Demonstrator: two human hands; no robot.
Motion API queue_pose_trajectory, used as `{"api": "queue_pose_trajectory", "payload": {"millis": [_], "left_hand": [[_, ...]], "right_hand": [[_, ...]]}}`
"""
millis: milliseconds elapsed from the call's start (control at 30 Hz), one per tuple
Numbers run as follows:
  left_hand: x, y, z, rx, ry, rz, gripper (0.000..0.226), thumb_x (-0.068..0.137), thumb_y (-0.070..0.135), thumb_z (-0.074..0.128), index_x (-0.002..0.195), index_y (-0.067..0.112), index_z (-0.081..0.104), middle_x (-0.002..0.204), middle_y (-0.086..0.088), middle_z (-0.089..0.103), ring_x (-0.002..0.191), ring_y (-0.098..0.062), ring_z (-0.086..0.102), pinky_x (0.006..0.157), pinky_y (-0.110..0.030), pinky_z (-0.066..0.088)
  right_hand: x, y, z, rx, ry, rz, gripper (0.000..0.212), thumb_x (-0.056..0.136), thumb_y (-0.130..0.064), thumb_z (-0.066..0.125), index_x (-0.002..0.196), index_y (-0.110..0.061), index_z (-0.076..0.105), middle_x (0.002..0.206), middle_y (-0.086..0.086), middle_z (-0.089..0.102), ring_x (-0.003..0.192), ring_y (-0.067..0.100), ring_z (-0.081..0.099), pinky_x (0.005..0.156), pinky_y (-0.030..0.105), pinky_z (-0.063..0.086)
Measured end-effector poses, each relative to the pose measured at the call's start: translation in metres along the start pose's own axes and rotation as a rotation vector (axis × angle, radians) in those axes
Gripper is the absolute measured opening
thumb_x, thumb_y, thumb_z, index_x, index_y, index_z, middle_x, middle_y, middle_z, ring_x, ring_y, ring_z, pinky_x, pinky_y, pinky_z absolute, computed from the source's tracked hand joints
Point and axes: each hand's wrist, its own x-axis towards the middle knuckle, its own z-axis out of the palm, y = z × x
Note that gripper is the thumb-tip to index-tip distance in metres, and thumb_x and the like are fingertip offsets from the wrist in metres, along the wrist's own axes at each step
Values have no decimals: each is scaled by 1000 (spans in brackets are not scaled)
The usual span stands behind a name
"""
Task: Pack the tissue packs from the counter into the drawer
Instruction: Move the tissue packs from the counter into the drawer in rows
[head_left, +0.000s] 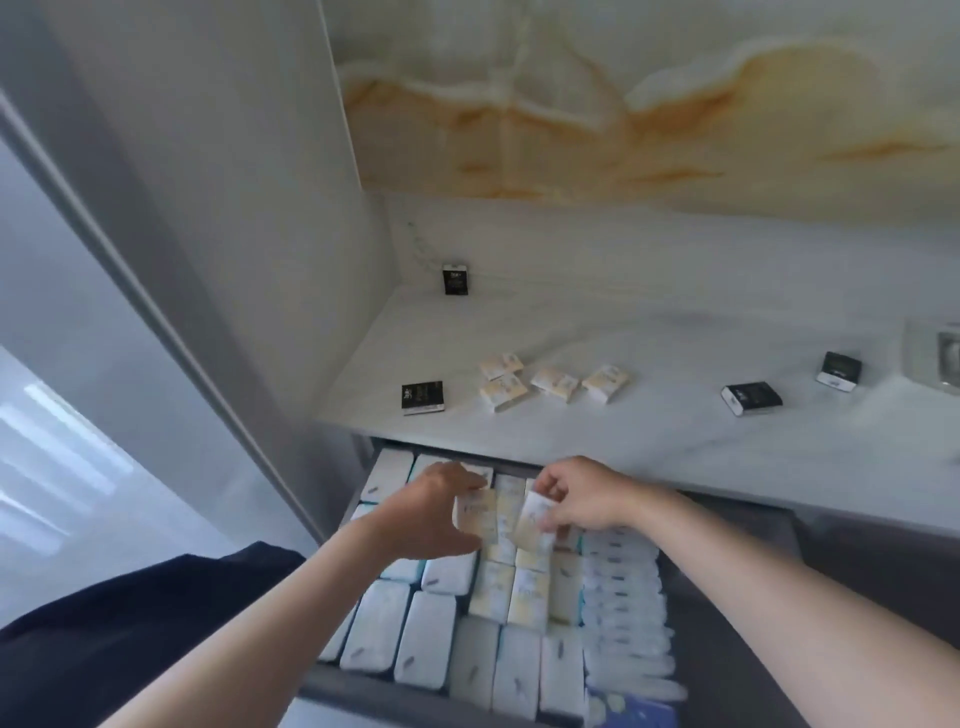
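Left hand (441, 512) grips a cream tissue pack (474, 514); right hand (582, 499) pinches a second pack (535, 519). Both hover over the cream row (511, 597) in the drawer (753, 551). Rows look tightly filled (little slack), so a forced pack may ride up or crush neighbours. Loose packs (553, 385) lie on the surface (649, 436).

We find the drawer (363, 696) filled almost wall to wall with white packs (426, 639), with hardly a gap between them. The counter (649, 441) overhangs its back rows. Our left hand (436, 514) and right hand (582, 499), each gripping a cream pack (475, 514), take up the space above the middle. On the counter, a wide bare stretch lies between the loose cream packs (550, 384) and the black packs (750, 399). The wall (234, 260) closes the left end.
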Motion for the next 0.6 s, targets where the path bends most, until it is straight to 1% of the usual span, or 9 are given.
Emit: {"api": "queue_pose_trajectory", "payload": {"millis": [67, 167, 233, 300, 400, 500, 533, 600], "left_hand": [[-10, 5, 12, 12, -102, 16, 75, 75, 38, 76, 142, 23, 47, 133, 7, 48, 125, -11, 42, 103, -18, 34], [-24, 9, 31, 22, -230, 31, 71, 72, 34, 77, 137, 25, 49, 130, 8, 50, 121, -11, 45, 103, -24, 40], [-33, 14, 41, 31, -308, 34, 71, 73, 35, 79, 137, 27, 49, 132, 10, 48, 121, -10, 45, 104, -25, 40], [-41, 18, 50, 42, -363, 29, 74, 72, 38, 82, 137, 29, 48, 135, 11, 46, 121, -9, 45, 104, -25, 41], [-49, 24, 61, 92, -387, 60, 75, 69, 43, 84, 135, 31, 50, 132, 10, 46, 122, -13, 45, 103, -27, 40], [-53, 27, 69, 288, -389, 176, 76, 69, 52, 81, 135, 32, 51, 131, 7, 47, 123, -16, 39, 107, -32, 33], [-53, 28, 71, 374, -395, 210, 77, 70, 56, 79, 137, 33, 50, 131, 5, 47, 123, -17, 38, 108, -34, 32], [-54, 30, 76, 504, -402, 255, 80, 71, 60, 75, 141, 34, 44, 131, 2, 48, 123, -21, 39, 108, -37, 32]], "right_hand": [[-12, 6, 21, -34, -66, 53, 32, 86, -14, 75, 114, -17, 59, 102, 4, 70, 82, 19, 74, 65, 29, 58], [-31, 9, 44, -80, -136, 116, 41, 89, -15, 71, 127, -16, 56, 109, 2, 65, 76, 15, 72, 64, 27, 58], [-43, 9, 57, -101, -189, 136, 43, 91, -12, 68, 131, -16, 54, 110, 4, 64, 70, 13, 69, 64, 26, 59], [-52, 11, 70, -89, -203, 140, 44, 91, -10, 67, 133, -15, 54, 109, 5, 64, 71, 14, 69, 65, 27, 60], [-60, 17, 90, -70, -172, 133, 38, 91, -10, 69, 127, -14, 59, 108, 6, 65, 77, 18, 73, 66, 30, 62], [-61, 22, 106, -133, -108, 79, 29, 87, -18, 75, 115, -15, 65, 106, 3, 68, 72, 12, 71, 62, 24, 58], [-61, 24, 111, -175, -70, 53, 27, 85, -21, 77, 110, -16, 68, 104, 1, 68, 75, 11, 70, 63, 22, 55], [-59, 27, 121, -254, 25, 4, 24, 82, -25, 79, 103, -16, 71, 102, -1, 68, 85, 12, 65, 72, 23, 53]]}}
